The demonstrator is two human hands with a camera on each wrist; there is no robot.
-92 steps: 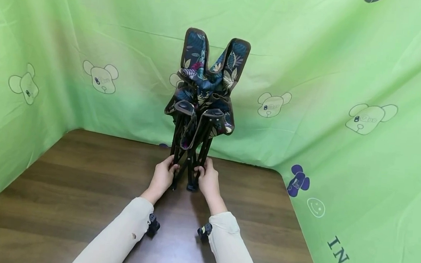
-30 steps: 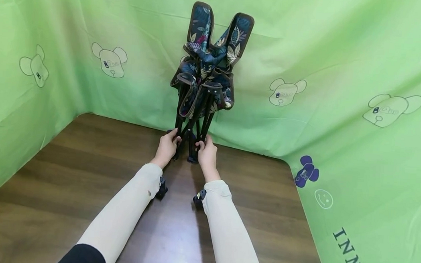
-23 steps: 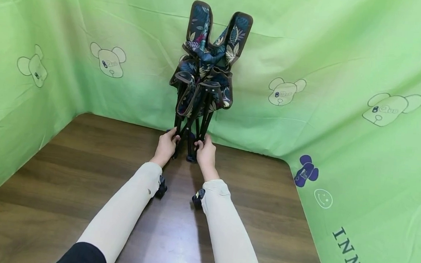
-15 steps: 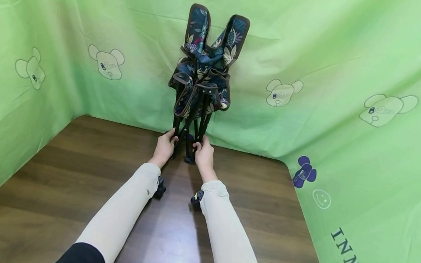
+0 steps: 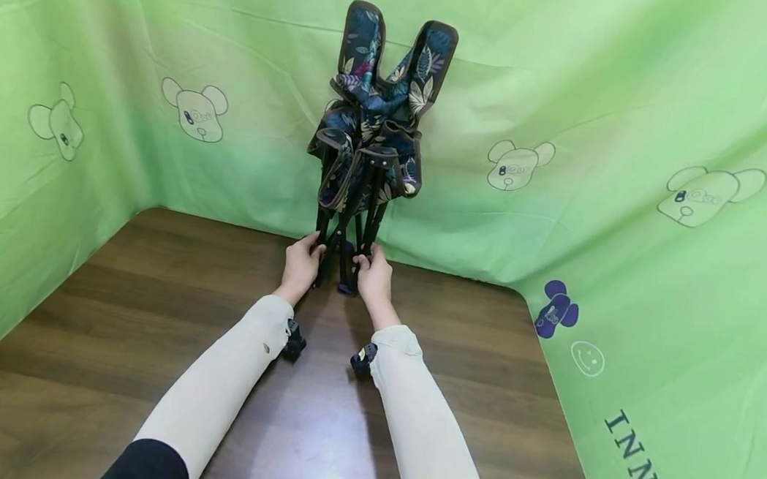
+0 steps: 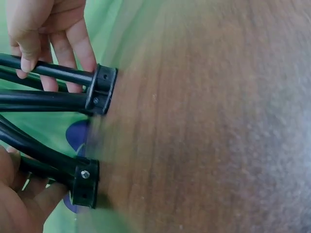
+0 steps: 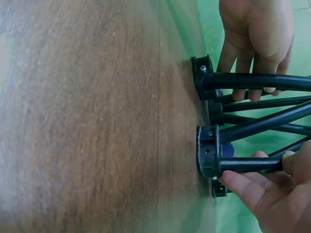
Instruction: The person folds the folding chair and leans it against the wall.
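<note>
At the centre of the head view, near the desk's (image 5: 121,326) far edge: one folding chair (image 5: 371,143), collapsed, stood upright on its feet, floral fabric bunched above black legs. Left hand (image 5: 300,265) is clamped round a leg low down; right hand (image 5: 376,277) likewise. Status: frame judged fully folded; legs are drawn together; unfolding is not begun. Green curtain (image 5: 629,101) is hung behind.

Only legible txt: dark caps "INN…", cut off at frame edge, on green cloth (image 5: 650,300), lower right of purple bear print (image 5: 553,309).
</note>
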